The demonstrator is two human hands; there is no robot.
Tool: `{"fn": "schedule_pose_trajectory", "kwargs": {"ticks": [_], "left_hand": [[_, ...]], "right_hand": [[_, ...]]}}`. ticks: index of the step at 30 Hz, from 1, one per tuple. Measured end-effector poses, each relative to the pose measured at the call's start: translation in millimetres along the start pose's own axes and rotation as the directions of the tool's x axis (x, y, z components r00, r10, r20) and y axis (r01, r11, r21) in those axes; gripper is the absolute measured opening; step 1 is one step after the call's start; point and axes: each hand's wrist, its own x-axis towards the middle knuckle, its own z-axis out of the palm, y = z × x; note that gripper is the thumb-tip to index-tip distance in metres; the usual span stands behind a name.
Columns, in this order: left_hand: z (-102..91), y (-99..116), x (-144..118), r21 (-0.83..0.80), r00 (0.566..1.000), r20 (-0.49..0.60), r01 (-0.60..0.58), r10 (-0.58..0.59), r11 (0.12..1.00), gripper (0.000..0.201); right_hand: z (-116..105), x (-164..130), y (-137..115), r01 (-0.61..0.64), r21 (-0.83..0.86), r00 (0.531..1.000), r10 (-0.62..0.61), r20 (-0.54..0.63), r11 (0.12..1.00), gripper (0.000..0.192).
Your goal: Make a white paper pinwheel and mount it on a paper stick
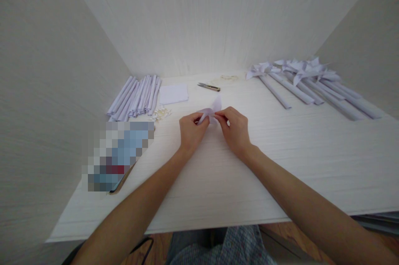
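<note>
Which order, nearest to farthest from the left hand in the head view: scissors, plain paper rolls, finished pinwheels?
From the left hand:
1. scissors, straight behind, table's far edge.
2. plain paper rolls, far left.
3. finished pinwheels, far right, beyond the right hand.

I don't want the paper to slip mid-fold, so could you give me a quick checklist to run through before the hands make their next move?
1. Both hands on the paper piece: ok, left hand and right hand pinch it between them.
2. Piece held over a bare part of the table: ok.
3. Scissors apart from the hands: ok, they lie behind.
4. Square paper stack in place: ok, beside the rolled tubes.
5. Finished pinwheels out of the way: ok, far right.
6. Fold lines square: cannot tell, fingers hide them.
</note>
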Motion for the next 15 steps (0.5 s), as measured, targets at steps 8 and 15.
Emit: {"fn": "schedule_pose_trajectory", "kwargs": {"ticks": [8, 15], "left_hand": [[-0.6, -1.5, -0.7, -0.027, 1.000, 0.023, -0.018, 0.019, 0.999, 0.015], [0.0, -7.1, 4.4, -0.232, 0.990, 0.071, 0.138, -0.125, 0.963, 0.018]], "right_hand": [[-1.1, 1.4, -2.3, -0.067, -0.046, 0.997, 0.068, 0.024, 0.997, 0.021], [-2.3, 1.9, -1.5, -0.098, 0.051, 0.995, 0.099, -0.015, 0.994, 0.016]]}}
